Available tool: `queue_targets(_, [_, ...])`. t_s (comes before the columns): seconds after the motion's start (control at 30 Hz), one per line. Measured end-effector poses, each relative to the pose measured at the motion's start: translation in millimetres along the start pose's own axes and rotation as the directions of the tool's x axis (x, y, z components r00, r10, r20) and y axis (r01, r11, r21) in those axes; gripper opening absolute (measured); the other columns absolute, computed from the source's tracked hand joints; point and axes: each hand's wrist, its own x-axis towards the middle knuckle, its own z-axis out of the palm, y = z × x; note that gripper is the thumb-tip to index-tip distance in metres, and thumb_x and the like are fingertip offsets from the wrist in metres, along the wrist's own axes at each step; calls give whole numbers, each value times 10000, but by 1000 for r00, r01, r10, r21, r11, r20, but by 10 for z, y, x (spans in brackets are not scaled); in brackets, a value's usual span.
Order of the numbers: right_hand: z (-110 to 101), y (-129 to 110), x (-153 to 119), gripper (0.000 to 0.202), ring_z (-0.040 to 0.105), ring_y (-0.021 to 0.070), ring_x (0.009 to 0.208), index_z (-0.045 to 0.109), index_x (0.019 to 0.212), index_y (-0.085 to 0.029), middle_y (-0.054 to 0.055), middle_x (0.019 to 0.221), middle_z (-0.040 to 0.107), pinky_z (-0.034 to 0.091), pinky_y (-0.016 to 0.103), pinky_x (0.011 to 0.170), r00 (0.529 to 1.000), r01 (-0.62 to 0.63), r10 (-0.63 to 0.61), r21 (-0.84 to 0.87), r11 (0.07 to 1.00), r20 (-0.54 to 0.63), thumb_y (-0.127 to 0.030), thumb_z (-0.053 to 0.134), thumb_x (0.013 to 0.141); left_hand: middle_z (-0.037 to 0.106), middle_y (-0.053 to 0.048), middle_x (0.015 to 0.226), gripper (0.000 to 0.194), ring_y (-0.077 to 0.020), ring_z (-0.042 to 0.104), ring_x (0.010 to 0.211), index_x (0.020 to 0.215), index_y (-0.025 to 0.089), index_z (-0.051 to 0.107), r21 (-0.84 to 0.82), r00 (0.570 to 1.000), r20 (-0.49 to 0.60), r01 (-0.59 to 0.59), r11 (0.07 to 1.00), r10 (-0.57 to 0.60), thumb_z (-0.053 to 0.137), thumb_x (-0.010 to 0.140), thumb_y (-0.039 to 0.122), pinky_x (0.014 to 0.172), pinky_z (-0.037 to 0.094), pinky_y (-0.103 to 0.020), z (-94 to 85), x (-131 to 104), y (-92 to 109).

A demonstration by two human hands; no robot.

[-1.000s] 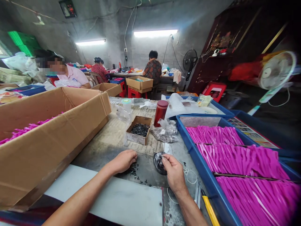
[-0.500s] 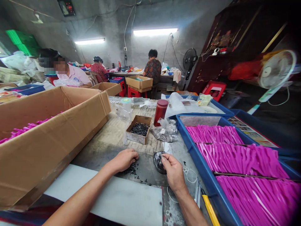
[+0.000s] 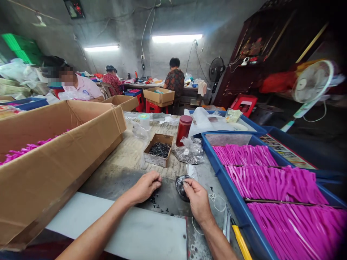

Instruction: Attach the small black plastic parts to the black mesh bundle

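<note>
My left hand (image 3: pixel 146 186) hovers by a scatter of small black T-shaped pieces (image 3: pixel 155 200) on the dark work surface, its fingers curled into a pinch. Whatever lies between those fingertips is too small to make out. Thumb and forefinger of my right hand (image 3: pixel 200 200) are pressed together at the edge of a round, shiny black dish-like thing (image 3: pixel 180 186). Whether they hold this or something small above it, I cannot tell. Beyond both hands stands a small cardboard box (image 3: pixel 155 159) filled with dark pin-like pieces.
A large carton (image 3: pixel 65 144) with magenta pieces flanks the left; a blue tray (image 3: pixel 217 164) of magenta strips (image 3: pixel 273 180) flanks the right. A red canister (image 3: pixel 184 130) and plastic bag (image 3: pixel 189 151) stand behind. A yellow-handled tool (image 3: pixel 240 242) lies near the tray. Several people sit farther back.
My left hand has lifted from the black pieces and shifted slightly right, toward my right hand. My right hand stays at the black dish-like thing, its fingertips a little lower.
</note>
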Motion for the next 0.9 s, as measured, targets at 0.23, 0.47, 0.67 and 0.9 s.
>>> queue_targets(0.23, [36,-30,-18,211,349,98,486,576,664,-146,-38,515,422,276,210,464,988,7,-14,44,999,153,-347,524,700,430,20,664,56,-108,401,633,728,159,439,-341,990,-137,-58,938,11,419,767,193,586,354,-203,286,135,246])
queue_targets(0.47, [23,-44,9,292,295,76,452,568,655,-137,-48,504,394,226,201,436,980,-55,17,183,982,201,-425,535,695,431,14,638,115,-109,404,598,687,161,427,-290,972,-224,-131,948,66,397,788,207,566,351,-212,445,231,349])
queue_targets(0.67, [32,5,11,248,312,75,471,547,622,-143,-41,523,429,235,198,456,977,-102,40,297,949,208,-378,551,704,462,-5,661,167,-114,440,625,676,162,453,-210,942,-290,-237,949,171,365,814,194,591,370,-216,515,223,296])
queue_targets(0.9, [52,-77,0,196,352,75,467,561,596,-146,-33,513,471,249,194,459,972,-191,114,415,889,203,-330,614,638,521,-20,623,195,-126,493,610,650,166,502,-226,924,-342,-257,940,171,385,801,204,588,404,-227,501,183,314])
